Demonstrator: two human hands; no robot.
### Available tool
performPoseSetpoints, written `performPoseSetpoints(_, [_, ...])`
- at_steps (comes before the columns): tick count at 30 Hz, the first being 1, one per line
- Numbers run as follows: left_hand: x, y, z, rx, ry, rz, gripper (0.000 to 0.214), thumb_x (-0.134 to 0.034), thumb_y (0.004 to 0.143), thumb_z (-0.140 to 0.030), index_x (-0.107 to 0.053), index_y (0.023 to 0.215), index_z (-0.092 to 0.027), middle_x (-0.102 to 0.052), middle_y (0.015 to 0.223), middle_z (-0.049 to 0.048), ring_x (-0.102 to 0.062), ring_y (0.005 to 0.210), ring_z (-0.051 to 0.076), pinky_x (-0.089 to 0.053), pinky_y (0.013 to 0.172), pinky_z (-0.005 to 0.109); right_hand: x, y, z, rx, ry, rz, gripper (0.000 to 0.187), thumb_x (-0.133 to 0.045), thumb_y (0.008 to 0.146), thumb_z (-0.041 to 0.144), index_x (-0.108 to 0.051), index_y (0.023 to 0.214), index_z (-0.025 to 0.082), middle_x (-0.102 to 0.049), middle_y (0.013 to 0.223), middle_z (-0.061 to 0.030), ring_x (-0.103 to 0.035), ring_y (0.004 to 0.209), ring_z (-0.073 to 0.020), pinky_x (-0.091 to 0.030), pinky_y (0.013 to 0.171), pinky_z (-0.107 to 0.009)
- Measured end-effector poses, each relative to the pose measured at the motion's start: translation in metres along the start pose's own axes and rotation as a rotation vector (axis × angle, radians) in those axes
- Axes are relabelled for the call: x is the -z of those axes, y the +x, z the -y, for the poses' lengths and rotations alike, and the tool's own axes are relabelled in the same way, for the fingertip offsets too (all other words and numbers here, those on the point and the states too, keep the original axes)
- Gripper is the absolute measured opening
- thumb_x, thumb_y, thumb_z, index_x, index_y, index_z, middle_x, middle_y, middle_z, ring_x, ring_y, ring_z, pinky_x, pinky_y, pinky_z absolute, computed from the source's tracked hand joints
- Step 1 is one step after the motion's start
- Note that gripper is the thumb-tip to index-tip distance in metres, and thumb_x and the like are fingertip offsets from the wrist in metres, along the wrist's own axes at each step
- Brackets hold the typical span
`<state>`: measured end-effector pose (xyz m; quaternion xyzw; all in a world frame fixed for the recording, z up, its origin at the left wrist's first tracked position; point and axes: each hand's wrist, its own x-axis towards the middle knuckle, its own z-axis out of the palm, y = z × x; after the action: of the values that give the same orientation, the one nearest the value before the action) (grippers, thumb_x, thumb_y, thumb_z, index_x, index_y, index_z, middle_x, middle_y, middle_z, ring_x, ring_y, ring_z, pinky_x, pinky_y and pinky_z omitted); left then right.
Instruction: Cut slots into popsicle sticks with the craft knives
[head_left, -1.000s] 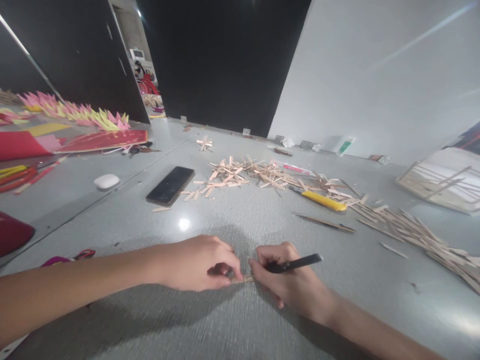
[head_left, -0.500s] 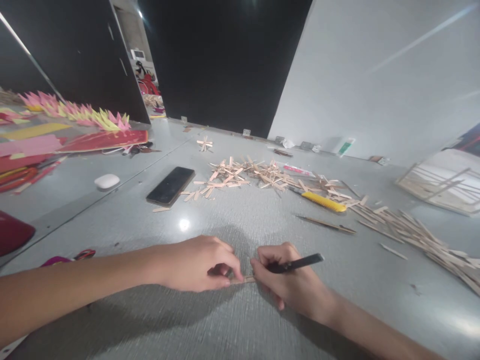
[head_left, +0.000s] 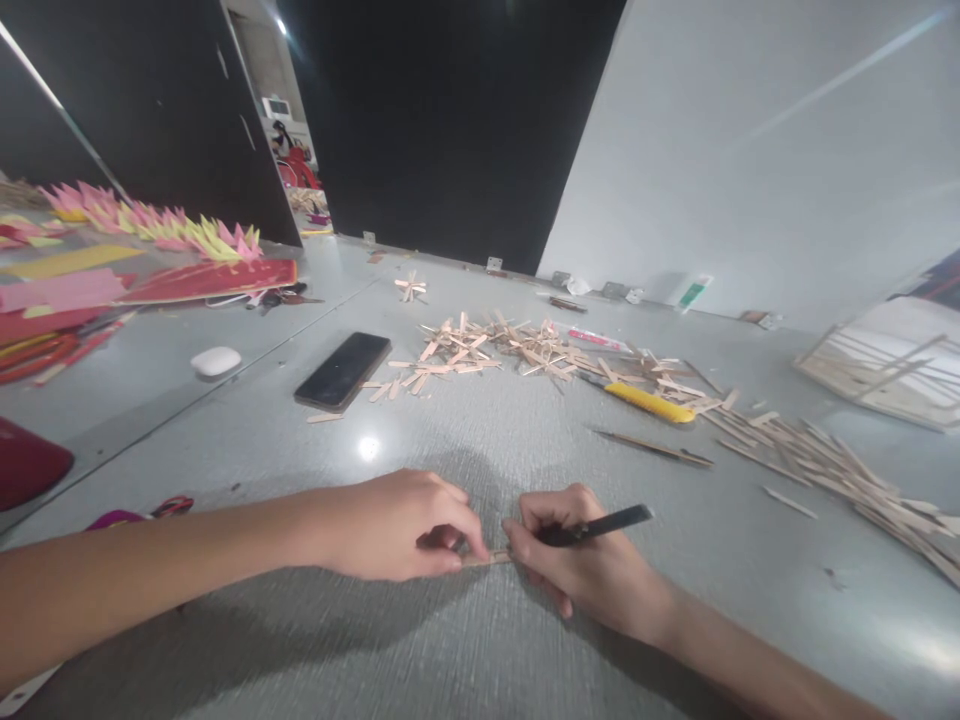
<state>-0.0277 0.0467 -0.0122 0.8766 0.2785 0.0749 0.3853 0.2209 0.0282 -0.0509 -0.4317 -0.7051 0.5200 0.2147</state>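
My left hand (head_left: pixel 420 525) is closed, with thumb and fingertips pressing a short, thin wooden strip (head_left: pixel 499 556) against the grey table. Just to its right, my right hand (head_left: pixel 581 550) grips a slim black pen-like tool (head_left: pixel 619 519) as one holds a pencil. The tool's back end points up and right; its tip is hidden behind the fingers, at the strip's right end. Whether the tip is a blade or a pen point I cannot tell.
Beyond my hands lie a black phone (head_left: pixel 343 370), a heap of small wooden pieces (head_left: pixel 465 345), a yellow utility knife (head_left: pixel 649 402) and a thin pointed stick (head_left: pixel 656 447). Long wooden strips (head_left: pixel 847 465) spread to the right. A white case (head_left: pixel 215 362) and coloured paper (head_left: pixel 67 290) lie left.
Almost nothing differs. The whole view has shifted by a few pixels, and both hands keep their hold on the strip and the black tool.
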Motion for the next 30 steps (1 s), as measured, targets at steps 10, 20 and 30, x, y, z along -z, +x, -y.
performPoseSetpoints(10, [0.0000, -0.0004, 0.0012, 0.004, 0.026, 0.014, 0.026, -0.067, 0.089, -0.010, -0.078, 0.109, -0.023, -0.064, 0.084, 0.0009, -0.060, 0.074, 0.014, -0.043, 0.067, 0.023, 0.0009, -0.0013, 0.0013, 0.005, -0.005, 0.002, 0.042, -0.057, 0.097, 0.034, -0.043, 0.059, 0.022, -0.049, 0.045, 0.0046, -0.047, 0.033, -0.0077, -0.028, 0.034, -0.018])
performPoseSetpoints(20, [-0.0006, 0.0007, -0.0003, -0.004, 0.046, 0.004, 0.022, -0.070, 0.088, -0.010, -0.078, 0.104, -0.022, -0.064, 0.082, 0.0001, -0.058, 0.073, 0.014, -0.042, 0.066, 0.023, -0.0040, -0.0018, 0.0065, 0.001, 0.027, -0.043, 0.042, -0.063, 0.094, 0.042, -0.047, 0.061, 0.021, -0.058, 0.052, 0.0004, -0.051, 0.035, -0.0087, -0.034, 0.034, -0.018])
performPoseSetpoints(30, [-0.0007, 0.0016, -0.0011, -0.027, 0.035, -0.006, 0.022, -0.069, 0.086, -0.006, -0.076, 0.100, -0.021, -0.062, 0.080, -0.0011, -0.057, 0.071, 0.013, -0.041, 0.065, 0.022, -0.0078, 0.0000, 0.0025, 0.006, 0.083, 0.008, 0.042, -0.062, 0.096, 0.044, -0.047, 0.064, 0.021, -0.054, 0.049, 0.0032, -0.049, 0.036, -0.0081, -0.034, 0.035, -0.018])
